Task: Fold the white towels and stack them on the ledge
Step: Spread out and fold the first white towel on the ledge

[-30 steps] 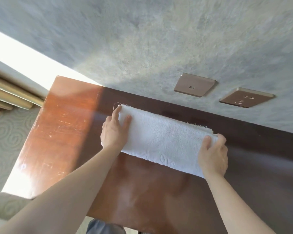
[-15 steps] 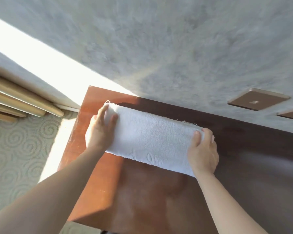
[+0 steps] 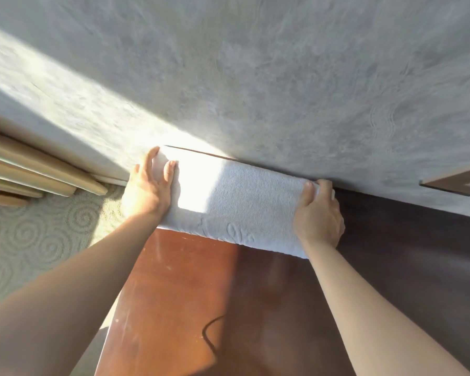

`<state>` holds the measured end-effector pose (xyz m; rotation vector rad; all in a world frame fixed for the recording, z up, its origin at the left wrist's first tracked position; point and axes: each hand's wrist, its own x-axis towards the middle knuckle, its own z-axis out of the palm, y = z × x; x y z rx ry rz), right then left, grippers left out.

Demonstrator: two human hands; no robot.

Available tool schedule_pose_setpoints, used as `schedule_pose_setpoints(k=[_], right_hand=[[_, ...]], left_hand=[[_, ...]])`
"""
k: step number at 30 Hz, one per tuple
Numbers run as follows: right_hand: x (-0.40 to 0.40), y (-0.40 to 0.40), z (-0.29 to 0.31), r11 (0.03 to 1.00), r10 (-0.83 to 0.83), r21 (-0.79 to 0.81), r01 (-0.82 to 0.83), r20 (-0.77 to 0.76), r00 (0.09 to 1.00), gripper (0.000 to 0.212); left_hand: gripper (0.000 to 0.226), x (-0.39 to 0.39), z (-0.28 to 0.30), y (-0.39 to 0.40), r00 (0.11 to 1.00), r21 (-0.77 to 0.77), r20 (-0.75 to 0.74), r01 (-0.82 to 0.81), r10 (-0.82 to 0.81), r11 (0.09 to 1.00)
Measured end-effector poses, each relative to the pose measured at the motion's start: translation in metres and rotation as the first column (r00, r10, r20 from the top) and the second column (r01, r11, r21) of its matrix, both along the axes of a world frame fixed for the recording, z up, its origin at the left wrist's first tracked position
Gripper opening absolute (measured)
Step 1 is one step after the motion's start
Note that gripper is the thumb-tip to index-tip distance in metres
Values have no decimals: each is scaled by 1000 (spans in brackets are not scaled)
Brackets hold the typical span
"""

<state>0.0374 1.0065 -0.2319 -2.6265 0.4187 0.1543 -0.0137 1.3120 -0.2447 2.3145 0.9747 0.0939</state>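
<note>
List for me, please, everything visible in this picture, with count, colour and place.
folded towel: one, white, on the far edge of the ledge against the wall, partly sunlit
ledge: one, reddish-brown wood, below the towel
wall: one, grey textured, behind the ledge
wall plate: one, brown, on the wall at right
carpet: one, pale swirl pattern, lower left
wooden slats: several, tan, far left
cord: one, dark, on the ledge near the bottom
left hand: gripping the towel's left end
right hand: gripping the towel's right end
</note>
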Motion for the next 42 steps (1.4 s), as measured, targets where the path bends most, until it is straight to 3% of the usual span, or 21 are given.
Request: schedule_pose_setpoints(k=[5, 7, 9, 11, 14, 19, 22, 27, 31, 33, 39, 42], right_hand=[[-2, 2, 7, 998, -29, 53, 31, -33, 999, 44], [-8, 3, 14, 998, -42, -46, 41, -21, 999, 48], [-24, 10, 25, 969, 95, -237, -63, 125, 988, 44], [-42, 28, 32, 909, 359, -303, -286, 220, 907, 40], [-55, 60, 28, 795, 580, -256, -550, 55, 813, 51], [-42, 45, 12, 686, 666, -301, -662, -103, 738, 64], [-39, 4, 12, 687, 627, -372, -624, -130, 768, 68], [-43, 12, 22, 805, 464, -374, -460, -85, 882, 66], [-54, 62, 18, 776, 576, -280, -565, -52, 816, 60], [-50, 56, 12, 744, 605, -303, -595, -70, 793, 61], [-45, -6, 15, 767, 524, -387, -511, -82, 848, 67], [-44, 9, 22, 823, 382, -424, -377, -76, 921, 71]], left_hand=[[53, -3, 8, -3, 998, 109, -42, 41, -36, 993], [45, -9, 17, -11, 1000, 224, -12, 11, -8, 975], [39, -19, 27, -31, 987, 252, 106, 92, -122, 963], [41, -27, 31, -57, 906, 229, 149, 358, -396, 905], [55, -29, 28, -82, 741, 198, 19, 655, -671, 729], [64, -22, 18, -54, 703, 278, -150, 705, -695, 653], [70, -29, 17, -22, 753, 296, -214, 657, -622, 693], [72, -26, 26, -31, 799, 241, -227, 600, -557, 763], [68, -20, 28, -76, 655, 208, -193, 755, -730, 622], [69, -20, 25, -68, 641, 234, -186, 765, -744, 600], [75, -34, 25, -17, 739, 307, -268, 674, -618, 672], [74, -28, 31, -27, 775, 270, -229, 632, -589, 726]])
